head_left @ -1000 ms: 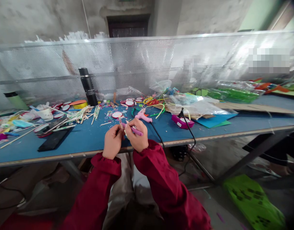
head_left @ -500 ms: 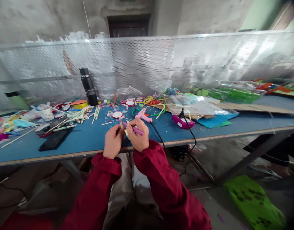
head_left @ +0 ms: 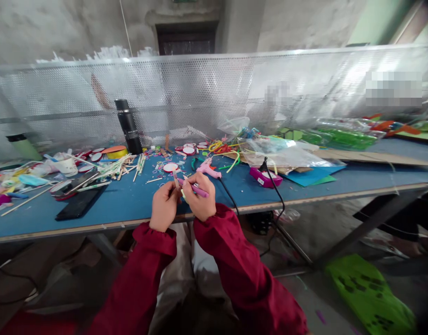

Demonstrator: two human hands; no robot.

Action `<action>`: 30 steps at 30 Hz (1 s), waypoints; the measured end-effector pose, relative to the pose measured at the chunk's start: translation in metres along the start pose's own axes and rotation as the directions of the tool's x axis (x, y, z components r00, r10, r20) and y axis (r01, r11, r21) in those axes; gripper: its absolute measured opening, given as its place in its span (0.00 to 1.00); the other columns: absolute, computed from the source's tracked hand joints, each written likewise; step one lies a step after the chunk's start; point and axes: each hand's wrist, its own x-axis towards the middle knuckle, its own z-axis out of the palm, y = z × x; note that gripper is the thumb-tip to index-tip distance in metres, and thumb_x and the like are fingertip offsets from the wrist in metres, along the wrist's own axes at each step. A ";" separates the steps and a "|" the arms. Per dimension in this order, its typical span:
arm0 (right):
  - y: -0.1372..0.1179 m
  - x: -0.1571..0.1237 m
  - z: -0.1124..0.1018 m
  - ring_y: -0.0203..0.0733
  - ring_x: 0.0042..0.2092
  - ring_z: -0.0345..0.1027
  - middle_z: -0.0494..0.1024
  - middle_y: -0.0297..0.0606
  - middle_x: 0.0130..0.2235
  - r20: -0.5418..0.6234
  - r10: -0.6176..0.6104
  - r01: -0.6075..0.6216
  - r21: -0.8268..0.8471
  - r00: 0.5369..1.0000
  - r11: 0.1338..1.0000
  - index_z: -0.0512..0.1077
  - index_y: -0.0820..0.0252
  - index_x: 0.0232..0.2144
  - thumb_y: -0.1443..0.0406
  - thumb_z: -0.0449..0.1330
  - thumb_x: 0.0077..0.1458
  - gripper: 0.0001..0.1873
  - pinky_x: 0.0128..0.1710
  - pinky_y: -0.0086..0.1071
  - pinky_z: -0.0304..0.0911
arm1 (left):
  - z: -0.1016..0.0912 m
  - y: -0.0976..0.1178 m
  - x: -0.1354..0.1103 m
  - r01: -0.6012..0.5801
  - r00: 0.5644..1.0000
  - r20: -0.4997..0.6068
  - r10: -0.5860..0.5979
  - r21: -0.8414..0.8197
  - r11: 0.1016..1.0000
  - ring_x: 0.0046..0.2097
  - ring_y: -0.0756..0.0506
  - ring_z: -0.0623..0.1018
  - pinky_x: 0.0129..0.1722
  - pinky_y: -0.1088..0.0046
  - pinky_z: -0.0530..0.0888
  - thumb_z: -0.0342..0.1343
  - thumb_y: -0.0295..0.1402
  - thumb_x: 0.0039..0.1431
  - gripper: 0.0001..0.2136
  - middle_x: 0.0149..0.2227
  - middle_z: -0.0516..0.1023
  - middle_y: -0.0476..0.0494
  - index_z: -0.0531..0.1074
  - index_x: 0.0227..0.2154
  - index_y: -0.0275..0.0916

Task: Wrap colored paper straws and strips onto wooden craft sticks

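Close to the table's front edge, my left hand (head_left: 164,204) pinches a flat pale wooden craft stick (head_left: 175,176) that points up and away from me. My right hand (head_left: 201,197) is closed round a purple pen (head_left: 200,191), its tip end at the stick. The fingertips of both hands nearly meet, and a small pale yellowish piece shows between them; which hand holds it I cannot tell. Just beyond the right hand lies a pink glue gun (head_left: 209,168) with a black cord. A round white disc with a red rim (head_left: 170,167) rests beyond the stick.
A black bottle (head_left: 129,128) stands at the back by the perforated metal screen (head_left: 200,93). Thin sticks (head_left: 119,168) and a black phone (head_left: 79,204) lie to the left. On the right are a magenta box (head_left: 265,177), a cord over the edge and plastic bags (head_left: 273,151).
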 end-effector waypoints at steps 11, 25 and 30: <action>-0.001 0.001 0.000 0.40 0.34 0.68 0.74 0.32 0.28 0.012 0.017 -0.017 0.017 1.000 1.000 0.65 0.54 0.25 0.66 0.57 0.59 0.10 0.39 0.36 0.62 | 0.000 0.000 0.000 -0.004 1.000 0.002 0.004 0.014 1.000 0.27 0.48 0.69 0.30 0.73 0.63 0.52 0.37 0.65 0.12 0.22 0.68 0.52 0.68 0.25 0.41; 0.001 0.000 0.000 0.40 0.34 0.68 0.74 0.32 0.28 0.027 -0.007 0.006 0.025 1.000 1.000 0.66 0.54 0.25 0.67 0.58 0.58 0.09 0.38 0.36 0.62 | 0.000 0.004 -0.001 -0.011 1.000 0.000 0.011 0.005 1.000 0.26 0.48 0.68 0.29 0.73 0.63 0.51 0.35 0.65 0.12 0.22 0.68 0.52 0.68 0.25 0.41; 0.000 0.000 0.000 0.40 0.33 0.68 0.74 0.32 0.28 0.018 -0.007 0.007 0.022 1.000 1.000 0.66 0.55 0.25 0.66 0.58 0.59 0.10 0.38 0.36 0.61 | 0.000 0.005 -0.001 -0.002 1.000 0.004 0.002 0.002 1.000 0.27 0.48 0.68 0.29 0.73 0.63 0.52 0.37 0.64 0.12 0.23 0.68 0.52 0.67 0.25 0.41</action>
